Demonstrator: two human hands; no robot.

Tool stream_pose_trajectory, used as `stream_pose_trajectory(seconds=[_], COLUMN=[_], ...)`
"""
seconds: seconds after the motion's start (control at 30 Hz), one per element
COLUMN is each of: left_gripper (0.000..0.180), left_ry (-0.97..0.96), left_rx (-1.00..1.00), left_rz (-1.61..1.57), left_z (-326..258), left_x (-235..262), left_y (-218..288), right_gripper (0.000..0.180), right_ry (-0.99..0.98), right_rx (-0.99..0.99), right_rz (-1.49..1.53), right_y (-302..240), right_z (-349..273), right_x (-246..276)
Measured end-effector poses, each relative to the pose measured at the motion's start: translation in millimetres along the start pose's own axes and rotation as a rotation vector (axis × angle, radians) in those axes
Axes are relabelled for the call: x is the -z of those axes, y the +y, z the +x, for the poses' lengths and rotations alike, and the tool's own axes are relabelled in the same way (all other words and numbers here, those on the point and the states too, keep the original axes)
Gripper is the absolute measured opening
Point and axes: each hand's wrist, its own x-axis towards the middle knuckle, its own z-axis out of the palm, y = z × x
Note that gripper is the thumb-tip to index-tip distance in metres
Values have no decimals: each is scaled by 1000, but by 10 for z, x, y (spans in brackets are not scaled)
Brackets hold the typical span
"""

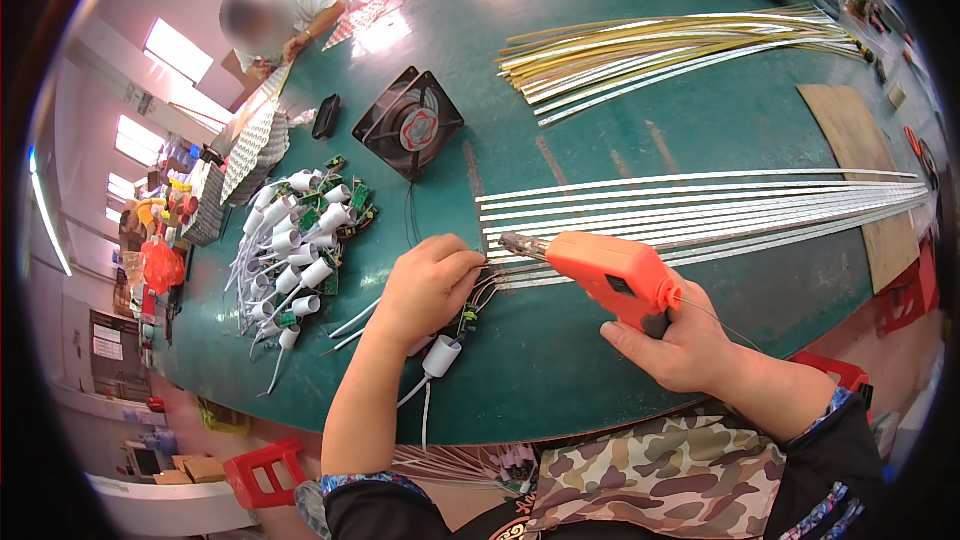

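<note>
My right hand (690,345) is wrapped round the grip of an orange soldering gun (612,265). Its metal tip points left, over the near ends of several thin white LED strips (690,208) that lie side by side. My left hand (432,285) is closed in a pinch beside those ends, on thin wires (485,290) partly hidden by the fingers. Just below that hand lies a white cylindrical cap (441,356) with a small green circuit board and cables. Whether the tip touches a strip I cannot tell.
Left of my hands is a heap of white caps (300,240) with green boards. A black fan (410,125) stands behind it. Yellow and white strips (660,55) lie at the back. Under the strips' right ends is a brown board (850,135). Another person (285,20) sits far left.
</note>
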Motion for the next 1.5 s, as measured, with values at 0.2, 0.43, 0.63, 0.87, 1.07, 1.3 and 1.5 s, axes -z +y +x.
stream_pose_trajectory(seconds=[0.2, 0.43, 0.63, 0.87, 1.07, 1.3, 1.5], left_gripper=[18, 14, 14, 15, 14, 14, 14], left_ry=[52, 66, 54, 44, 37, 38, 30], left_rx=[29, -5, -46, -65, -79, -80, -88], left_rz=[-166, -76, -29, 2, 7, 4, 8], left_z=[-23, -8, -14, -5, 2, 14, 28], left_x=[-2, -29, -51, -37, -41, -54, -50], left_y=[-48, -55, -83, -72, -80, -77, -73], right_gripper=[55, 54, 52, 51, 52, 52, 49], right_ry=[8, -22, -31, -47, -47, -68, -60], right_rx=[32, 8, 21, -17, -32, -38, -41], right_rz=[-16, -41, -59, -13, 2, -30, -50], right_y=[29, 33, 50, 89, 93, 41, 31], right_z=[9, 37, 51, 49, 49, 47, 34], right_x=[2, -10, -40, -66, -79, -57, -57])
